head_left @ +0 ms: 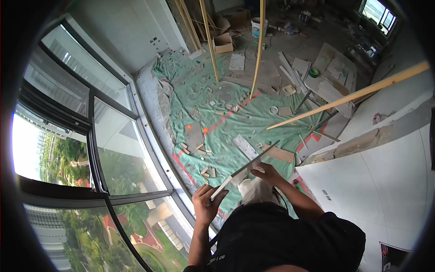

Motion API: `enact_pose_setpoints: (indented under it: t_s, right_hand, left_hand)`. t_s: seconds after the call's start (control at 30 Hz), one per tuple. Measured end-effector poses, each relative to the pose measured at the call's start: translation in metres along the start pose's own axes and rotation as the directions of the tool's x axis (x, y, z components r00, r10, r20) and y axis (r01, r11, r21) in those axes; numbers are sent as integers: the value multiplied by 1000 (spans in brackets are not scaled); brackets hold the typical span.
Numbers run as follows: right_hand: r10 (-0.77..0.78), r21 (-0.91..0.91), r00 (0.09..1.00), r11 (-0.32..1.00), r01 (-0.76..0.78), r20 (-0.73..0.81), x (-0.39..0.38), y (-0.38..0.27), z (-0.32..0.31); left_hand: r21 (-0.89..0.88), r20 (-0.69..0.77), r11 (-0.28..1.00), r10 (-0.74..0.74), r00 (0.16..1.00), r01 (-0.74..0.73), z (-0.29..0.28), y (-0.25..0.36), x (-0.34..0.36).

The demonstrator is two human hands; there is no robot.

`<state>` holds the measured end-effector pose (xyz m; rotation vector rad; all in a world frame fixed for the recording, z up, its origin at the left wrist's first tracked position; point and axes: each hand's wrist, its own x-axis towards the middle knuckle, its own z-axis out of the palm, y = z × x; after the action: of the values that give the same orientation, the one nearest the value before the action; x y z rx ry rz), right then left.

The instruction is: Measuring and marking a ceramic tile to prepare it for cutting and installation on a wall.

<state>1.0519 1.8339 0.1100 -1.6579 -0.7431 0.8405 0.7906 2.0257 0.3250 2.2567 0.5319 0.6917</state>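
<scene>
I look down from a height at a floor covered by a green sheet point(226, 122). My left hand point(206, 201) grips the near end of a long thin flat strip point(244, 168), pale on one face and dark along its edge. The strip runs up and right to a point above the green sheet. My right hand point(267, 173) holds the same strip near its middle, fingers curled over it. Below the hands I see my black top and a pale trouser leg point(256, 190).
Tall window frames point(97, 154) curve along the left. Several long wooden battens point(258, 50) stand and lean across the view. Wood offcuts litter the sheet. A trestle stacked with board pieces point(331, 77), a white bucket point(257, 26) and a white wall panel point(376, 181) lie right.
</scene>
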Motion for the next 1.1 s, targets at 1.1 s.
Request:
enact_pose_setpoints:
  t_s: [1.1]
  right_hand:
    - [944,840,61,318,-440,-326,449,90,56]
  left_hand:
    - [113,275,965,199,941,-237,240,-367,958]
